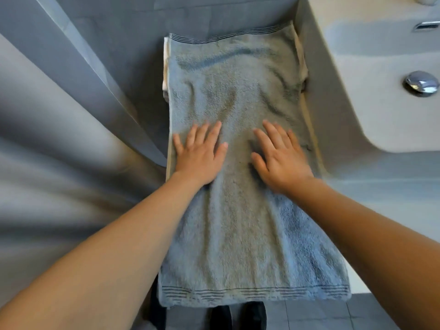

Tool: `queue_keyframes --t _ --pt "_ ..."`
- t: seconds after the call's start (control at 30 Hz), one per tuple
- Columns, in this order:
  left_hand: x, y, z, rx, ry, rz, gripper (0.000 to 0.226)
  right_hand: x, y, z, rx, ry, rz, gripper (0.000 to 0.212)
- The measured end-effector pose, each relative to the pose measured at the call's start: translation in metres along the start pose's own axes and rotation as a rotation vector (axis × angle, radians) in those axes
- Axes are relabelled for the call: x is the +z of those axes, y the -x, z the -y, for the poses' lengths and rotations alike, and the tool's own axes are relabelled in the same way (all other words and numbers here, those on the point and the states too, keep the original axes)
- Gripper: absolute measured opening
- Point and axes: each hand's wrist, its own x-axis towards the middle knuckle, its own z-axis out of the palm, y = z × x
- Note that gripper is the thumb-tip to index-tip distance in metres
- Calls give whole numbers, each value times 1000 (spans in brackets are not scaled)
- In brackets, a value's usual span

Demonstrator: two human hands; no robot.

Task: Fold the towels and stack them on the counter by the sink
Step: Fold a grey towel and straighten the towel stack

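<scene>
1. Long pale blue terry towel with dark striped bands at both ends (238, 186) lies flat on the grey counter (338, 148), long axis running from the near edge to the back wall; far striped end sits at the back edge, near striped end hangs just over the front edge.
2. Towel lies just left of the white moulded sink basin (381, 91); its right side is close to the basin's rim.
3. Cream folded towel edges (166, 67) poke out under the blue towel at the far left and far right sides, so the blue one sits on top of them.
4. Left hand (198, 154): palm down, fingers straight and slightly spread, pressing flat on the towel near its left edge, about mid-length.
5. Right hand (281, 158): palm down, fingers straight and spread, flat on the towel toward its right side, level with the left hand; slight blur.
6. Hands apart, bare towel between them; neither pinches anything.
7. Grey shower curtain (59, 139) hangs left of the counter; chrome drain plug (420, 86) in the basin.
</scene>
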Motion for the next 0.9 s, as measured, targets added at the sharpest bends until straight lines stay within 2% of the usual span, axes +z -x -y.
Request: queue_keyframes --t 0.17,0.37,0.43,0.5,0.6,0.67,0.8,0.83,0.9 --pt "14 -13 12 -49 -67 -40 64 22 -41 -22 178 53 47 71" --pt "17 -6 13 -80 -112 11 66 21 -34 -18 199 25 135 75" --pt "13 -14 12 -70 -116 -10 68 9 -50 -17 222 2 71 65" --pt "8 -19 10 -60 -120 -1 70 -2 -72 -14 204 -12 -88 58" --pt "10 -14 6 -45 -122 66 73 -16 -110 -17 173 -42 -222 59" --pt "2 -22 4 -30 -61 -21 72 -30 -142 -21 149 -23 -194 57" --pt "-41 -96 12 -144 129 -543 59 -45 -195 -35 143 24 -102 59" --pt "-53 -113 15 -175 132 -549 53 -41 -199 -38 152 41 -60 59" --pt "-65 -141 24 -176 47 -389 43 -30 -205 -41 159 54 -21 59"
